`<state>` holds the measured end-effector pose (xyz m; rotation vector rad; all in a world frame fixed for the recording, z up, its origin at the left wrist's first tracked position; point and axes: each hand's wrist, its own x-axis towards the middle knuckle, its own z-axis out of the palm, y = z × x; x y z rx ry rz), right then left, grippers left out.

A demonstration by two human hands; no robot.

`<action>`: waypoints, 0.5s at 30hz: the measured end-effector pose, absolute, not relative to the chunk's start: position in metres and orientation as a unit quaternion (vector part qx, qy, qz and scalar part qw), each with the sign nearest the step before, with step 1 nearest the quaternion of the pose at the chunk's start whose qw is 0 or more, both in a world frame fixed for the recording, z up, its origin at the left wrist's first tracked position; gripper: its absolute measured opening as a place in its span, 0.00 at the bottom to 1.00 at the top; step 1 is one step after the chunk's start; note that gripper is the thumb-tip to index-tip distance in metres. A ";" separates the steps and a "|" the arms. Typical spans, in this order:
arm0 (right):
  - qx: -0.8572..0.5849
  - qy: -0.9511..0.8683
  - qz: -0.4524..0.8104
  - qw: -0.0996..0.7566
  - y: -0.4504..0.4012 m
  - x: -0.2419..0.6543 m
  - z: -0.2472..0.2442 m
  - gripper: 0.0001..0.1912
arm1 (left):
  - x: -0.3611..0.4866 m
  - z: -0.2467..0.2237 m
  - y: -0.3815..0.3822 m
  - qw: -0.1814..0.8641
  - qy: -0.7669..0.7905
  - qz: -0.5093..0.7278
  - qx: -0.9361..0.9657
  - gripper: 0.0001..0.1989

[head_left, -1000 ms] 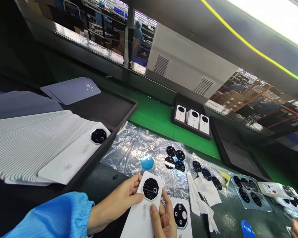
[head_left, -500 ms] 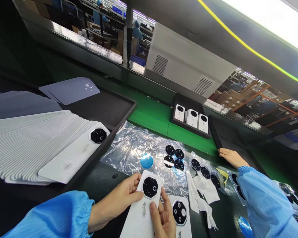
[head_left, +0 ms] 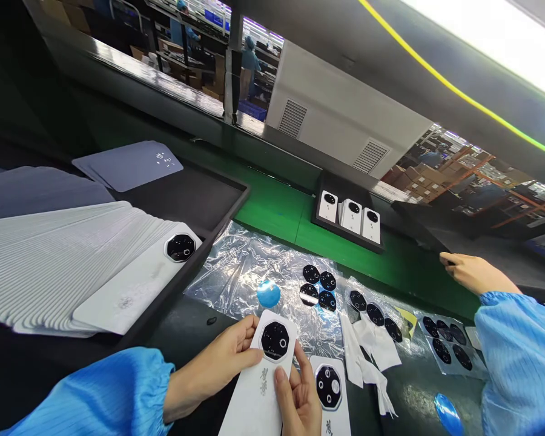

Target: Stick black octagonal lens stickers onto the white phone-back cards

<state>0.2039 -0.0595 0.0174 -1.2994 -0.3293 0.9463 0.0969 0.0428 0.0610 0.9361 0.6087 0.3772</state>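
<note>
A white phone back cover [head_left: 260, 387] with a black octagonal camera panel is held between my two hands at the bottom centre. My left hand [head_left: 222, 357] grips its upper left edge, thumb on the face beside the camera panel. On the right edge, my right hand [head_left: 300, 393] has its thumb laid on the white face and fingers behind. Just right of it lies a second white back cover [head_left: 333, 418] with lens rings in its camera panel. Clear plastic film [head_left: 236, 266] carrying black camera discs [head_left: 318, 286] and a blue round film [head_left: 268, 293] spreads beyond my hands.
A fan of white covers [head_left: 131, 278] fills a black tray [head_left: 227, 221] at left. A small tray [head_left: 345, 233] of covers stands on the green belt [head_left: 272, 212]. At right, a co-worker's hand [head_left: 479, 272] grips a black tray [head_left: 472, 230]. White wipes [head_left: 376, 345] lie nearer.
The co-worker's hand has moved to the right, and the black tray it holds has lifted and shifted right. More camera discs show beneath that arm. My hands and the cover have hardly moved.
</note>
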 end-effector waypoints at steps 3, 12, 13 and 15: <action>-0.575 -0.142 0.421 0.687 -0.059 0.202 0.019 0.39 | 0.096 0.063 0.042 0.830 0.291 0.177 0.443 0.17; -0.575 -0.167 0.420 0.682 -0.059 0.203 0.019 0.39 | 0.098 0.059 0.043 0.831 0.274 0.186 0.446 0.15; -0.575 -0.169 0.420 0.682 -0.059 0.203 0.019 0.39 | 0.097 0.059 0.043 0.831 0.272 0.187 0.448 0.15; -0.571 -0.171 0.420 0.684 -0.059 0.202 0.019 0.38 | 0.097 0.058 0.043 0.830 0.267 0.187 0.452 0.15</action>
